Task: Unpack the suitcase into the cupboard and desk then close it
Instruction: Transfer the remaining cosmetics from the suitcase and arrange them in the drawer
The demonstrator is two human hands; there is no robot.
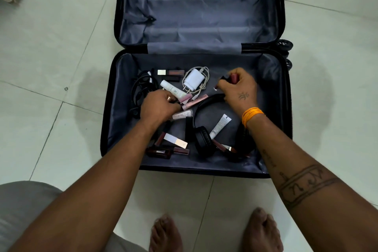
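Looking down: you see the suitcase [196, 67] lying wide open on the pale tiled floor [51, 67], both halves flat.
Far half: its grey lining [196, 6] is bare and wrinkled, walled by the dark shell rim on either side.
Near half: this holds all the loose items, crowded toward the left and the middle; the right strip beside the rim gives you free lining to move over.
Headphones [204, 139]: black, lying near the front edge, with the band arching up under your right wrist.
Charger [193, 80]: white plug with its cable coiled round it, near the hinge side, between your two hands.
Black cable [141, 86]: bunched against the left wall.
Tubes and lipsticks: a white tube [220, 126] lies inside the headphone loop; a pink tube [194, 102] lies just right of your left hand; dark lipsticks [163, 152] sit close to the front rim.
Left hand [157, 107]: fingers curled down into the small cosmetics; what they hold is hidden, perhaps a gold-tipped piece.
Right hand [238, 87]: it grips a dark red lipstick [233, 78], raised above the lining near the charger.
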